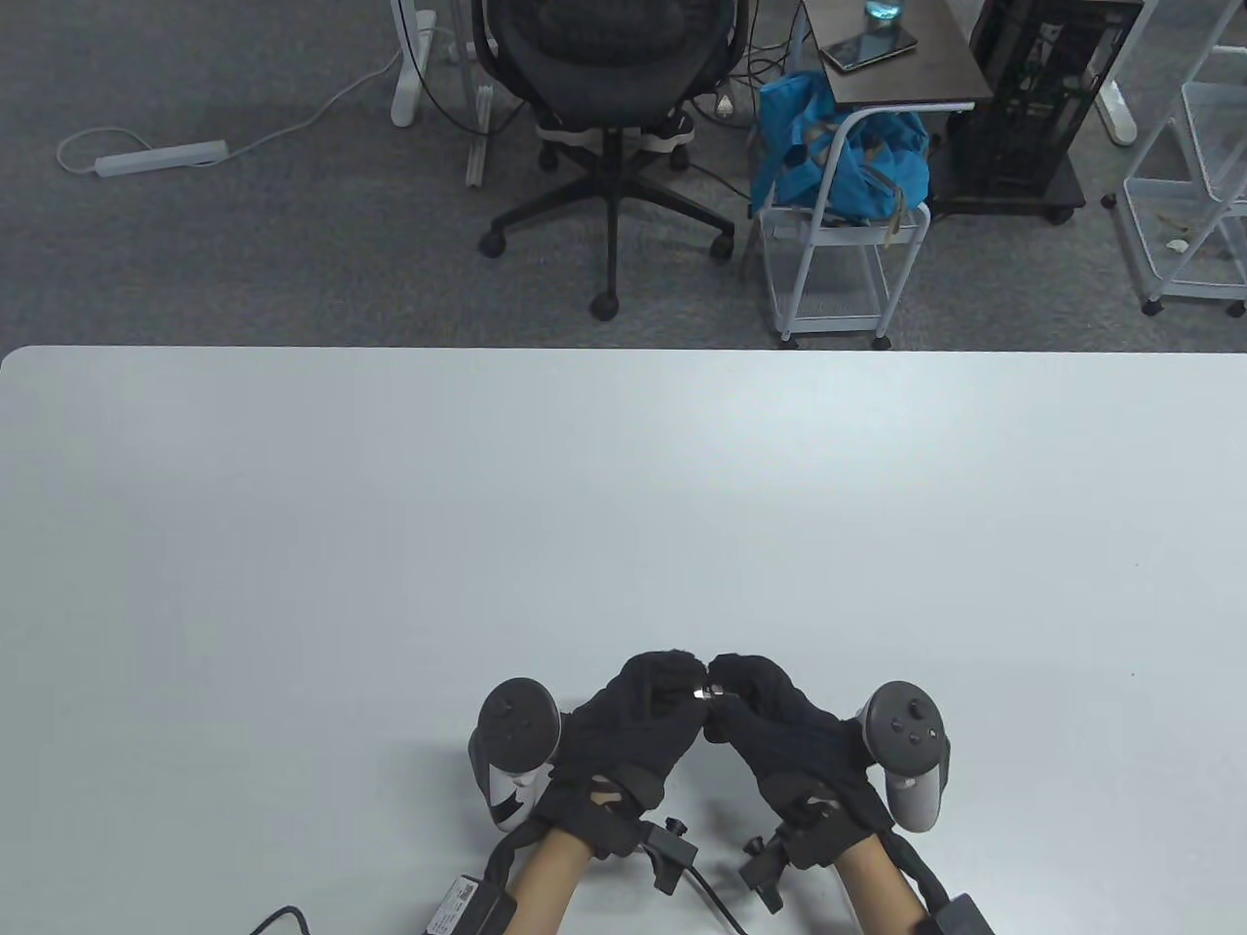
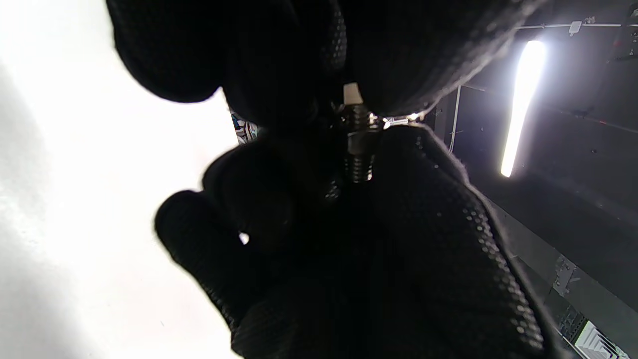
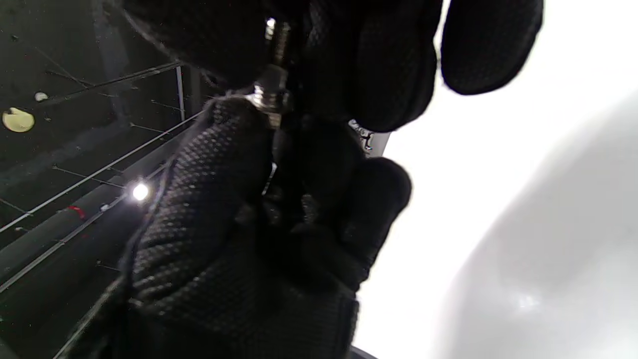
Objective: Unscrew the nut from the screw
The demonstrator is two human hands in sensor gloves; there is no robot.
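Note:
A small metal screw with a nut (image 1: 710,692) is held above the table (image 1: 623,506) between both hands, near its front edge. My left hand (image 1: 682,682) pinches one end of the screw and my right hand (image 1: 726,687) closes its fingertips around the nut side. In the left wrist view the threaded shaft (image 2: 360,164) sticks out below the wider nut (image 2: 363,122), flanked by the right hand's thumb and fingers. In the right wrist view the nut (image 3: 269,102) sits against the left thumb, with the thread (image 3: 277,35) among the right fingers. The screw's head is hidden.
Beyond the table's far edge stand an office chair (image 1: 609,117), a white cart with a blue bag (image 1: 843,166) and a white rack (image 1: 1193,166). Glove cables (image 1: 701,881) trail at the front edge between my wrists.

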